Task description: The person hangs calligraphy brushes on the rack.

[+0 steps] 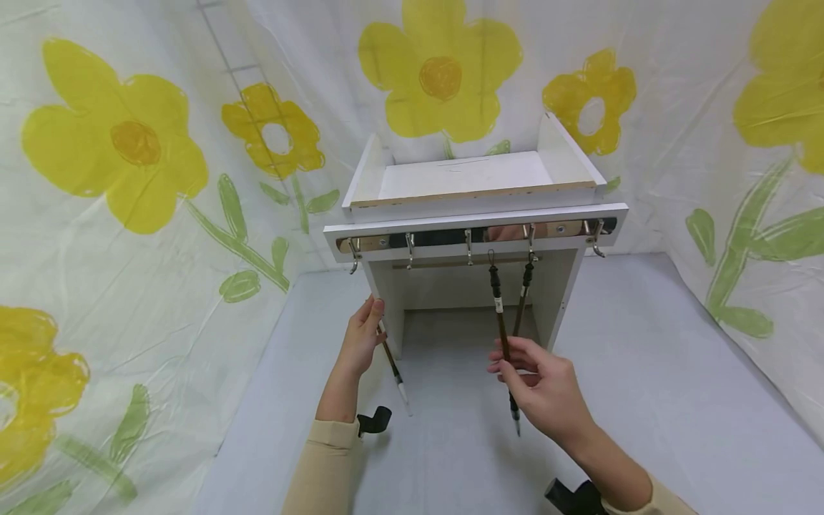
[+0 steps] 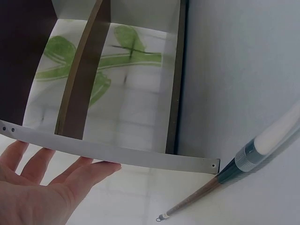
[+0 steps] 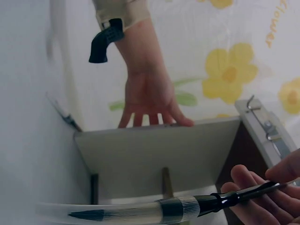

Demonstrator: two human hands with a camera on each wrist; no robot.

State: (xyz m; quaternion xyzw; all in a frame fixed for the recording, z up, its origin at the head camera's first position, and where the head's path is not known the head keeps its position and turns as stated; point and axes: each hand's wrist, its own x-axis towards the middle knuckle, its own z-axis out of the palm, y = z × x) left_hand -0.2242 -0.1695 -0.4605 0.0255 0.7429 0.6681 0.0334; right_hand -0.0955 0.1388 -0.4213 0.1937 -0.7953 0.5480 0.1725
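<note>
A brush [image 1: 500, 311] was in the right hand [image 1: 547, 386], which pinched its handle between thumb and fingers; the brush tip pointed down. Its loop stood between two hooks [image 1: 468, 247] of the rack [image 1: 558, 297], apart from both. Just beside it, a second brush [image 1: 523, 297] hung from the fourth hook; its lower part was hidden. The left hand [image 1: 359, 343], with fingers spread and extended, touched the side of the rack. Near this hand, a third brush [image 1: 390, 357] lay on the table [image 1: 644, 372].
</note>
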